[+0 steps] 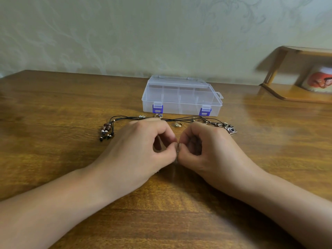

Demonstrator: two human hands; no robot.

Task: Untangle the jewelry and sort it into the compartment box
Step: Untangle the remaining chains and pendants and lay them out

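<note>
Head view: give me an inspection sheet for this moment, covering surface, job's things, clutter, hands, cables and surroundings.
Surface: wooden table, glossy.
Job's things: clear compartment box, lid closed, blue latches, looks empty; black cord necklaces in front of it, beaded ends at left, camera charm at right; small rings among the cords.
Clutter: nothing seen.
Hands: left hand and right hand meet, pinching a small metal piece, too small to identify.
Cables: nothing seen.
Surroundings: patterned wall; wooden shelf at right holding a picture.

Cords (179, 119) and rings (177, 124) lie strung across the worktop (53, 108), just before the closed box (181, 97). Bare wood flanks both sides. A wooden shelf (296, 90) blocks the far right.
</note>
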